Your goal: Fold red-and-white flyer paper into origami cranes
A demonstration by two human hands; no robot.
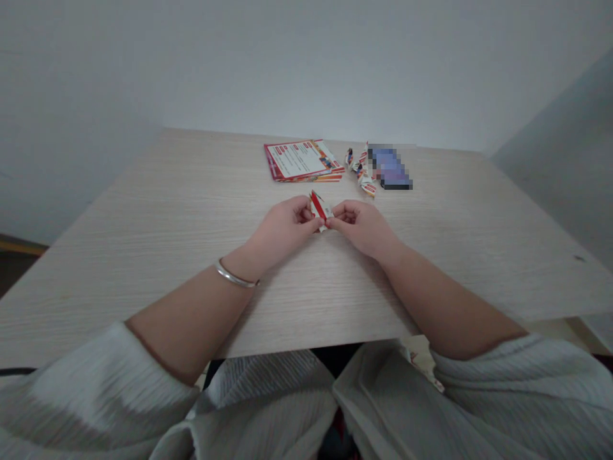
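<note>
Between my two hands is a small piece of folded printed paper, white with a red stripe. My left hand pinches its left side, thumb on top, and my right hand pinches its lower right edge. Both thumbs meet near the bottom of the paper. The curled fingers hide part of the folds. Beyond my hands lies a stack of printed leaflets, white with red borders. To its right are several folded paper pieces with similar print.
A phone, its screen blurred out, lies at the back right of the wooden table. A white wall stands behind the table. A torn-edged paper scrap lies near my lap by the front edge.
</note>
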